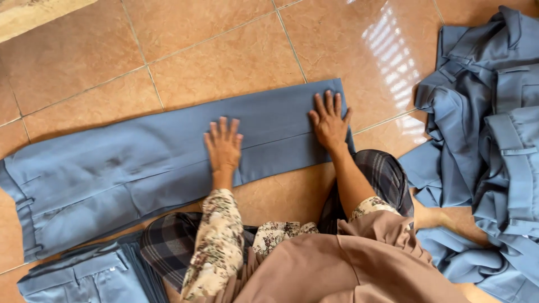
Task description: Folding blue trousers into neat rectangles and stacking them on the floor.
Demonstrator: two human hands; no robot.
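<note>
Left hand (223,146) & right hand (329,122) both flat, fingers spread, palms pressing on grey-blue trousers (140,163) laid straight across tiled floor (224,56). Long axis runs left-right in front of person; waist end far left, right hand near hem end.

No packages, labels, signs or screens visible in the head view; 0 items to log.

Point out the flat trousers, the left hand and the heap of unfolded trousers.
Flat trousers (129,163), head view: mid leg cloth.
Left hand (223,145), head view: back of hand.
Heap of unfolded trousers (494,129), head view: upper folds of the heap.
</note>
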